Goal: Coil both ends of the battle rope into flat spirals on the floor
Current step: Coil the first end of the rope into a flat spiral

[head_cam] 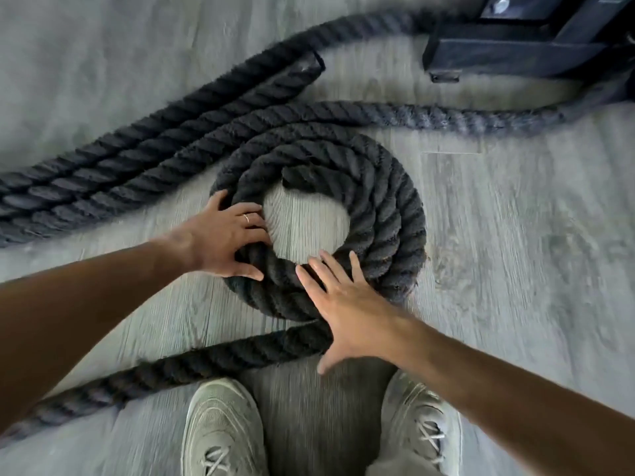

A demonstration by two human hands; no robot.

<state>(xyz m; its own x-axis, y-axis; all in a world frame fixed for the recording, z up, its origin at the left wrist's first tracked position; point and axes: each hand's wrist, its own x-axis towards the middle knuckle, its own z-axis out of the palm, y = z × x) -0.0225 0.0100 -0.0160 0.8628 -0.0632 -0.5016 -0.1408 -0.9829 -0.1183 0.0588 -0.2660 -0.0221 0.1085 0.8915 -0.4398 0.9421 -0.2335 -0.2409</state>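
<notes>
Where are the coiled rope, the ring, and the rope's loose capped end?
coiled rope (pixel 388 214), head view, right side of spiral.
ring (pixel 246 217), head view, on a left-hand finger.
capped end (pixel 311 65), head view, rope tip.

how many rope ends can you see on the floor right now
2. One rope end sits at the centre of the spiral; the other end lies loose up left, near the black frame. None seems hidden.
</notes>
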